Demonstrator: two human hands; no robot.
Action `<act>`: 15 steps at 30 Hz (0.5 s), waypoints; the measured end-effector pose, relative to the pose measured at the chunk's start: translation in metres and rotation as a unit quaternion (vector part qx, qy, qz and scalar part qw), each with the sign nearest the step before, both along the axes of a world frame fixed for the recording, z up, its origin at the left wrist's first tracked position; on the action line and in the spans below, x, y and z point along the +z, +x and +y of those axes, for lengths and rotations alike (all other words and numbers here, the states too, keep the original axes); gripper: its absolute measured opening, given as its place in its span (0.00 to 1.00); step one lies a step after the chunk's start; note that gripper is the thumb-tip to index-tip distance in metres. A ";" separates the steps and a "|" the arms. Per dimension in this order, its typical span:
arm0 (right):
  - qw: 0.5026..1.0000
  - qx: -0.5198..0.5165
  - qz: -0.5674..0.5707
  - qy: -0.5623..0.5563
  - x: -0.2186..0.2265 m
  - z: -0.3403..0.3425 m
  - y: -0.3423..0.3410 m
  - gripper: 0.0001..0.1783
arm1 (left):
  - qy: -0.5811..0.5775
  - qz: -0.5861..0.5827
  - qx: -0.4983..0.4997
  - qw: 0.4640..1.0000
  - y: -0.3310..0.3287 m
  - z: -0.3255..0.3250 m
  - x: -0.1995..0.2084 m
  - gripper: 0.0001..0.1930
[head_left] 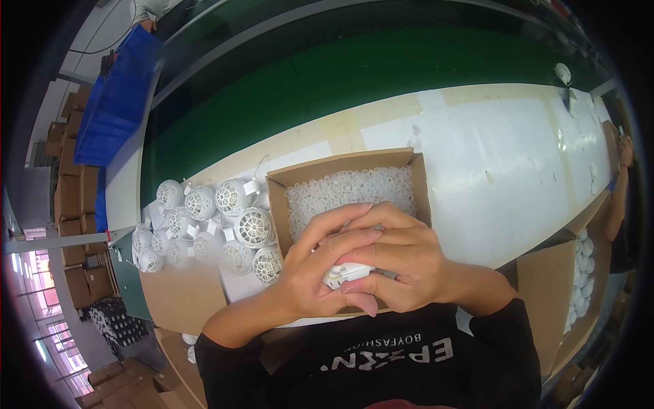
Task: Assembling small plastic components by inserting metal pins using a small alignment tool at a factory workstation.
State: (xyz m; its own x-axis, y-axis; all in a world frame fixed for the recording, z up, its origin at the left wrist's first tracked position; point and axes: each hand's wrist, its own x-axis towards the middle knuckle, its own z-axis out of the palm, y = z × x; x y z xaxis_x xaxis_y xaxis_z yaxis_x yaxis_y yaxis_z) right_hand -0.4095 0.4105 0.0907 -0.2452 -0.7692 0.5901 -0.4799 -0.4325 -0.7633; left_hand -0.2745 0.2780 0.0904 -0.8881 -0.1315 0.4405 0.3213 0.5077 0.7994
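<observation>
White plastic part (346,273) sits clamped between both hands, just above the near edge of the cardboard box (417,178), close to the person's chest. Working from largest to smallest: the desk (504,170) runs across the view with a white top, and a green conveyor belt (286,88) lies beyond it. The box rests on the desk, open, filled with small translucent tube-like pieces (351,187). To its left lies a cluster of round white grille housings (204,225), touching one another. The left hand (310,269) cups the part from beneath with fingers curled over it; the right hand (402,262) closes over the top, its grip pressed tight against the left. Both grips are closed on the part.

To do this step well, in my judgement, the part should be held square and pressed evenly, with the thumbs steadying it over the box.

Most of the part is hidden under the fingers; its shape is hard to make out, possibly a small rectangular body with a knob. Another person's arm (616,204) is cut off at the right rim.
</observation>
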 end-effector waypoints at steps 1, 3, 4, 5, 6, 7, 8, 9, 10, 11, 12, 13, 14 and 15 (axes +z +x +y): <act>1.000 -0.002 -0.007 0.007 -0.001 0.001 0.000 0.16 | -0.004 -0.005 0.007 1.000 0.001 0.001 0.000 0.40; 1.000 -0.004 -0.014 0.014 -0.002 0.002 -0.001 0.15 | -0.007 -0.009 0.014 1.000 0.002 0.002 0.001 0.39; 1.000 -0.002 -0.012 0.016 -0.002 0.002 -0.001 0.15 | -0.012 -0.014 0.018 1.000 0.003 0.003 0.001 0.39; 1.000 0.000 -0.010 0.018 -0.001 0.002 -0.002 0.15 | -0.016 -0.018 0.023 0.999 0.003 0.003 0.002 0.38; 1.000 0.001 -0.006 0.020 0.000 0.002 -0.003 0.15 | -0.022 -0.022 0.027 0.999 0.003 0.003 0.003 0.38; 1.000 0.001 -0.004 0.019 0.003 0.001 -0.005 0.15 | -0.022 -0.019 0.027 0.999 0.002 0.002 0.005 0.38; 1.000 0.011 -0.004 0.017 0.006 0.002 -0.006 0.16 | 0.001 -0.011 -0.001 1.000 0.001 0.001 0.007 0.39; 1.000 0.020 -0.003 0.013 0.011 0.003 -0.007 0.17 | 0.023 -0.001 -0.029 0.999 0.000 -0.001 0.011 0.40; 0.999 0.035 0.000 0.004 0.013 0.000 -0.011 0.19 | 0.038 0.010 -0.053 0.998 -0.003 -0.005 0.012 0.41; 0.999 0.038 0.012 -0.005 0.014 -0.001 -0.015 0.19 | 0.028 0.021 -0.050 0.998 -0.002 -0.005 0.016 0.41; 0.997 0.075 -0.030 0.004 0.015 0.001 -0.017 0.19 | 0.217 0.032 -0.083 0.972 0.004 -0.001 0.021 0.42; 0.992 0.107 -0.069 0.019 0.016 0.007 -0.019 0.20 | 0.401 0.041 -0.123 0.907 0.008 0.005 0.023 0.43; 0.984 0.139 -0.107 0.034 0.017 0.009 -0.022 0.20 | 0.568 0.045 -0.162 0.805 0.007 0.005 0.024 0.45; 0.986 0.136 -0.096 0.034 0.018 0.012 -0.023 0.20 | 0.565 0.053 -0.171 0.806 0.005 0.001 0.024 0.45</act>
State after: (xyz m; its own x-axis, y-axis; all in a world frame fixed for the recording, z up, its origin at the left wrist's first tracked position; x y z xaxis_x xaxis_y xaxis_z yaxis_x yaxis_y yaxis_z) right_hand -0.4325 0.4225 0.1087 -0.1262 -0.8575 0.4988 -0.1979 -0.4709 -0.8597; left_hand -0.2691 0.2794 0.1147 -0.9230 -0.2568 0.2866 0.3842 -0.6572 0.6485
